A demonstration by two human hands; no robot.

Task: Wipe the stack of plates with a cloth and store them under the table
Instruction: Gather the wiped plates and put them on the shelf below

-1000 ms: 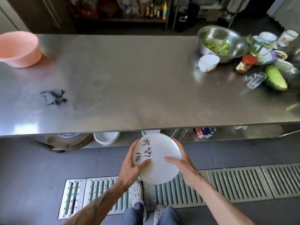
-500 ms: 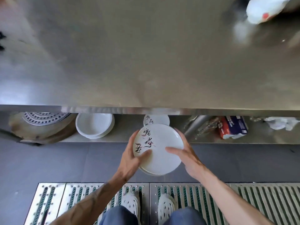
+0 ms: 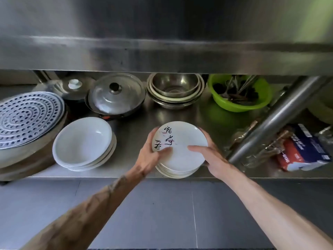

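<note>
A stack of white plates (image 3: 182, 156), the top one marked with black brush characters, is at the front edge of the steel lower shelf (image 3: 133, 141) under the table. My left hand (image 3: 152, 156) grips the stack's left rim with the thumb across the top plate. On the right rim my right hand (image 3: 207, 156) holds it the same way, thumb lying over the plate. I cannot tell whether the stack's bottom rests on the shelf. No cloth is in view.
Left of the stack sit stacked white bowls (image 3: 82, 143) and a perforated steamer tray (image 3: 27, 116). Behind are a lidded pan (image 3: 115, 95), nested metal bowls (image 3: 175, 90) and a green basin (image 3: 239, 94). A steel leg (image 3: 270, 120) slants at right beside a blue-red packet (image 3: 304, 150).
The view has dropped from the tabletop to the shelf below it. Both hands have carried the plate stack forward and down to the shelf's front edge.
</note>
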